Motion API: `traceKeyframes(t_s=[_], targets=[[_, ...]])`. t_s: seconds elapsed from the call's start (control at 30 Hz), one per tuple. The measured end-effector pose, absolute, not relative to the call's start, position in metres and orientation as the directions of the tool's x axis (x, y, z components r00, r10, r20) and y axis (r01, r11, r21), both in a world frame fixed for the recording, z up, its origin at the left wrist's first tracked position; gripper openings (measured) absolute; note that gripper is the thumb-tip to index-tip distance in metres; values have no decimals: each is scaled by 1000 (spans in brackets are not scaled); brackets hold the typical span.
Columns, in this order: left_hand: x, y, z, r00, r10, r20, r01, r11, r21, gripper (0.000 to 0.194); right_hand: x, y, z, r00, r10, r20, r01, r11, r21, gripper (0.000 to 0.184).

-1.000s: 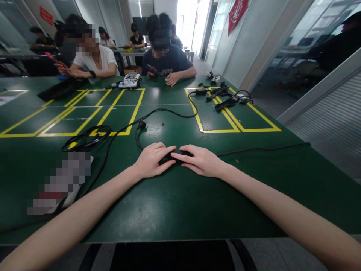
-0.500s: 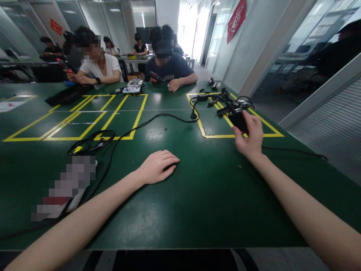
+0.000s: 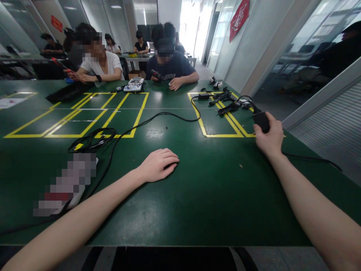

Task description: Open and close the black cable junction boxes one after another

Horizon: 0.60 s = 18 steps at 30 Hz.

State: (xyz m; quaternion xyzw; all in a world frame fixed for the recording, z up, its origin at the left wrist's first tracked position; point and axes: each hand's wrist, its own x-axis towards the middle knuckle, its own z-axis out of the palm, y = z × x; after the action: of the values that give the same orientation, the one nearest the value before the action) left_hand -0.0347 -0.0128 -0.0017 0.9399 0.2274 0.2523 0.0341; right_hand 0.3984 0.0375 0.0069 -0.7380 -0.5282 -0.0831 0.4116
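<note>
My right hand [image 3: 270, 136] grips a black power adapter [image 3: 261, 122] between thumb and fingers, over the right end of the yellow-taped area. A thin black cable runs from the adapter's far end toward the cable pile. My left hand [image 3: 160, 165] rests on the green table, palm down, fingers stretched out and slightly apart, with nothing visible in it. Left of the right hand lies a pile of black cables and plugs [image 3: 225, 101]. Beside that pile, a smaller black adapter [image 3: 204, 96] joins a long black cord [image 3: 166, 113] crossing the table.
Yellow tape [image 3: 135, 119] marks boxes on the table [image 3: 180, 210]. At left lie a coiled cable [image 3: 93, 140] and a blurred-out pale object [image 3: 69, 184]. A black tray [image 3: 69, 92] and a white device [image 3: 134, 85] sit farther back. Two people [image 3: 172, 64] work across the table.
My right hand has moved to the right with the black power adapter, away from the cable pile. The plug hanging near the tape's left edge is no longer seen there. My left hand stays put.
</note>
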Motion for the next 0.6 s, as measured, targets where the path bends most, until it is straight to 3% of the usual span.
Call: traceKeyframes(t_s=[0.27,0.4,0.6], targets=[[-35,-13,-1,768,469,435,425,-883,202,26,399,40,6,426,773,470,847,-157,-508,62],[-35,-13,-1,768,463,442,421,-885,197,26,401,41,6,464,744,480,835,-185,-519,68],[-35,-12,-2,770,456,446,417,-889,190,25,403,42,5,525,693,494,804,-212,-556,57]])
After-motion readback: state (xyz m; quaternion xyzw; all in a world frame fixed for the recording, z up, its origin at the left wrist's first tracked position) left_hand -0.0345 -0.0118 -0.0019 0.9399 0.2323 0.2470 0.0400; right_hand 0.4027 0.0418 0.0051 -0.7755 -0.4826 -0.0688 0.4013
